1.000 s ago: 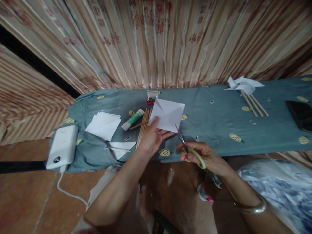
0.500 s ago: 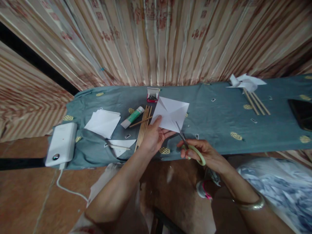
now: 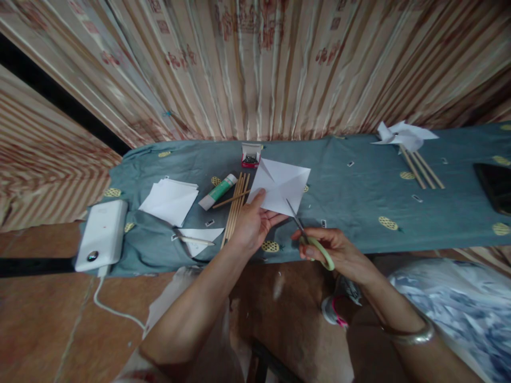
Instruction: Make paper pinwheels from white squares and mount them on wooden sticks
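Note:
My left hand holds a white creased square of paper by its near left edge, thumb on top, just above the blue cloth-covered table. My right hand grips green-handled scissors. Their blades point up-left into the near right corner of the paper.
Left of the paper lie a bundle of wooden sticks, a glue stick, a small box of pins, a stack of white sheets and a white power bank. Finished paper pinwheels on sticks and a dark phone lie right.
The scissor blades have moved further into the paper's near right corner. The view rose slightly; both hands stay in nearly the same place.

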A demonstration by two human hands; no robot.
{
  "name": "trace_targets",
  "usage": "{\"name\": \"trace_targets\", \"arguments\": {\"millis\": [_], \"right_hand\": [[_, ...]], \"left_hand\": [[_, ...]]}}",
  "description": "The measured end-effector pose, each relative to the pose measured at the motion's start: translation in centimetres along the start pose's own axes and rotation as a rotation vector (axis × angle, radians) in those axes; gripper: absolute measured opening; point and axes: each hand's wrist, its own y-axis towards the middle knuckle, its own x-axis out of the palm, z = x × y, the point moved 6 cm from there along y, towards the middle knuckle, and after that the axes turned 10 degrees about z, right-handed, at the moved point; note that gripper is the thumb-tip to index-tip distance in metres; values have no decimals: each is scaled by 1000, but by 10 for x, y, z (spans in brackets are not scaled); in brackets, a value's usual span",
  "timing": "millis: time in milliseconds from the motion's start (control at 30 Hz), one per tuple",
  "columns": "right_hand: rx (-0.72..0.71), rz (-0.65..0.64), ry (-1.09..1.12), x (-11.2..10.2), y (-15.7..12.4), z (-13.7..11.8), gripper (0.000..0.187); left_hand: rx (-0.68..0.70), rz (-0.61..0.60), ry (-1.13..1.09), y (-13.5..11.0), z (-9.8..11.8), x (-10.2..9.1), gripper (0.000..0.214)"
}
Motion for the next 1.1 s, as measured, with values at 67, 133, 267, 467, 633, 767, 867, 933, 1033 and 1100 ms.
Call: {"name": "trace_targets", "arguments": {"millis": [67,133,267,467,633,767,867,933,1033,1100], "right_hand": [[5,5,6,0,0,1,37],[10,7,6,0,1,1,36],[20,21,12,0,2,1,36],[43,42,37,0,2,1,34],[50,43,37,1,3,2,31],[32,57,39,2,3,1,32],[35,59,46,2,3,1,33],[43,62,52,2,3,1,33],[61,68,72,2,3,1,32],[79,75,82,3,3,1,32]], "left_hand": [[-2,0,-6,0,0,0,18],[-9,4,-14,0,0,0,17],[-12,5,-26,1,0,-1,16],[3,-10,-28,1,2,-1,19],[3,-3,-21,0,0,-2,18],[-3,-17,-2,-1,-4,-1,17],[-3,-26,-10,-2,-6,0,16],[-2,-30,-11,-3,-6,0,16],[-4,-26,1,-3,-5,1,17],[-6,-16,4,-3,-4,0,17]]}}
